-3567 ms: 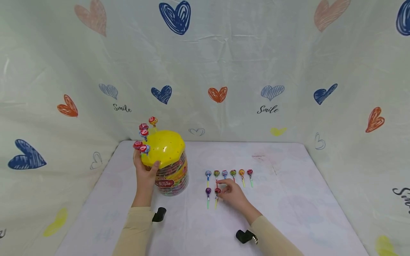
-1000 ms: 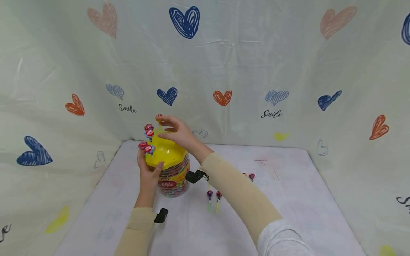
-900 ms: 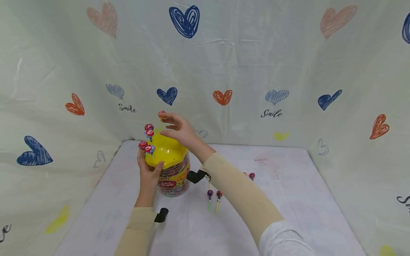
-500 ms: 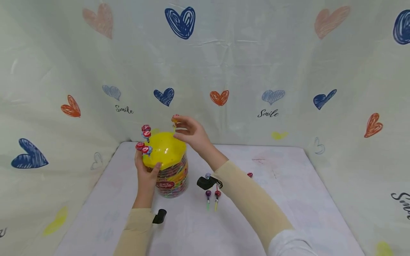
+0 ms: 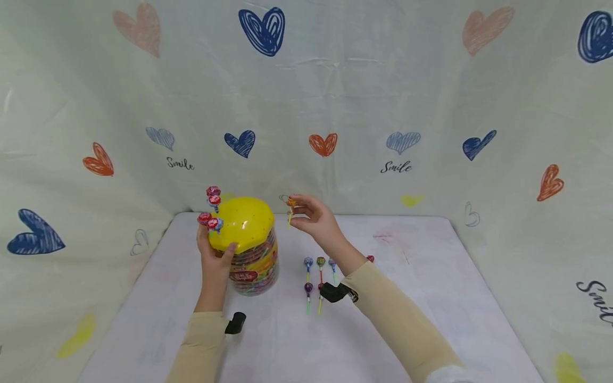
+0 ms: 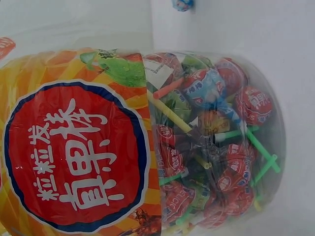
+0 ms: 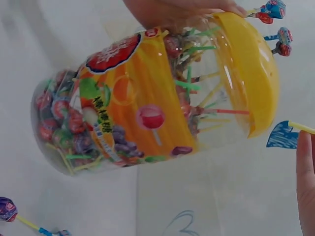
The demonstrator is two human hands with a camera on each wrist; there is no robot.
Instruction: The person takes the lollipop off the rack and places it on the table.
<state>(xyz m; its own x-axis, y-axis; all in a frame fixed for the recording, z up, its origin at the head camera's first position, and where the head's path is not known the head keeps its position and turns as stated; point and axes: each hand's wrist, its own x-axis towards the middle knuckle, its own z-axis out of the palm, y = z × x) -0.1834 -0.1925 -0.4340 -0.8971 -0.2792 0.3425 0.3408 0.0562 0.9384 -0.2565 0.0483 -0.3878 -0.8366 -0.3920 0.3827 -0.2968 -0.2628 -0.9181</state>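
My left hand grips a clear candy jar just under its yellow domed lid, thumb at the front. Through the plastic, many wrapped lollipops show. Several red and blue lollipops stick up from the lid's left side. To the right of the jar, above the table, my right hand pinches an orange-and-red lollipop with its stick pointing down. The right wrist view shows the yellow stick by the fingers, apart from the lid. My left hand is outside the left wrist view.
Right of the jar, lollipops lie in two rows on the white table, among them a blue one and a purple one. My right forearm covers part of the rows. A heart-printed curtain hangs behind.
My right hand went from the table rows to the lid, took hold of the orange-and-red lollipop there, pulled it out and moved it right. My left hand keeps its grip on the jar.
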